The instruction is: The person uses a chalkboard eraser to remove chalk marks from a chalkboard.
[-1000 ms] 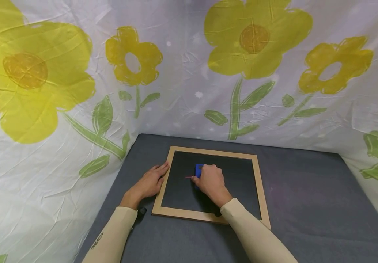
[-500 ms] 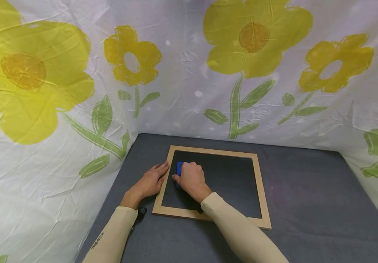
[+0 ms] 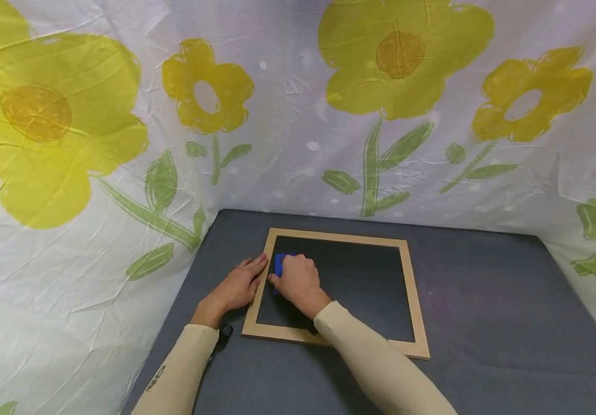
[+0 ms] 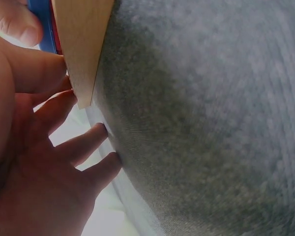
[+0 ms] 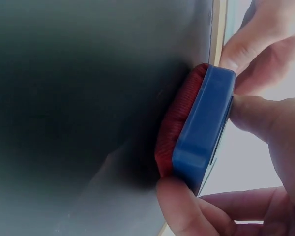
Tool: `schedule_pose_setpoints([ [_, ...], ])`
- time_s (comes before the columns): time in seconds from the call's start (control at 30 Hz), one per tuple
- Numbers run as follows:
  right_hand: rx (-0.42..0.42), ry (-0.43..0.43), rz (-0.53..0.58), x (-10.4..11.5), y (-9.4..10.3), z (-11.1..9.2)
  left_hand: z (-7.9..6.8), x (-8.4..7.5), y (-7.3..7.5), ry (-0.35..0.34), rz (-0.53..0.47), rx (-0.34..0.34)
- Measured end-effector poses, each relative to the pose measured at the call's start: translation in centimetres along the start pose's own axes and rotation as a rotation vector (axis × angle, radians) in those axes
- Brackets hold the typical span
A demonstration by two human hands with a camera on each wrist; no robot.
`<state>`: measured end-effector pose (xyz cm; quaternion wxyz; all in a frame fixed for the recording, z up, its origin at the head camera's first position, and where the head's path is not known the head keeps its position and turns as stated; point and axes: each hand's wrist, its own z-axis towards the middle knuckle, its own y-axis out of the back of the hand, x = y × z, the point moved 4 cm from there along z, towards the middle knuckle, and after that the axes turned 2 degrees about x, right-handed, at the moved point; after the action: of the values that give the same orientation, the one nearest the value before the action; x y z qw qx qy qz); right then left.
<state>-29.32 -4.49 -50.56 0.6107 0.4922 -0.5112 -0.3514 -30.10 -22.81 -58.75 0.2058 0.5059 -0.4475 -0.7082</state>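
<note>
Flowered cloth [image 3: 287, 144] is backing the grey tabletop [image 3: 495, 300]; right hand [image 3: 300, 283] is gripping an eraser [image 5: 202, 123], left hand [image 3: 232, 289] (unclenched) touching a blackboard frame [image 3: 413, 294].

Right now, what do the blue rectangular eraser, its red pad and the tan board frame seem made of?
The blue rectangular eraser body looks plastic: smooth, satin sides. The red pad seems matte fabric, judging by fine ribbing. The tan board frame is probably matte wood or fibreboard, from its plain, pale face.
</note>
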Motion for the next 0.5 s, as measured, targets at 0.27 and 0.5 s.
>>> schedule_pose_setpoints([
  [0.27,0.023,-0.031,0.032,-0.5,0.1,0.0,-0.2,-1.0,0.6,-0.004,-0.01,0.026],
  [0.5,0.016,-0.042,0.024,-1.3,0.3,-0.4,-0.1,-1.1,0.8,0.013,0.008,0.035],
])
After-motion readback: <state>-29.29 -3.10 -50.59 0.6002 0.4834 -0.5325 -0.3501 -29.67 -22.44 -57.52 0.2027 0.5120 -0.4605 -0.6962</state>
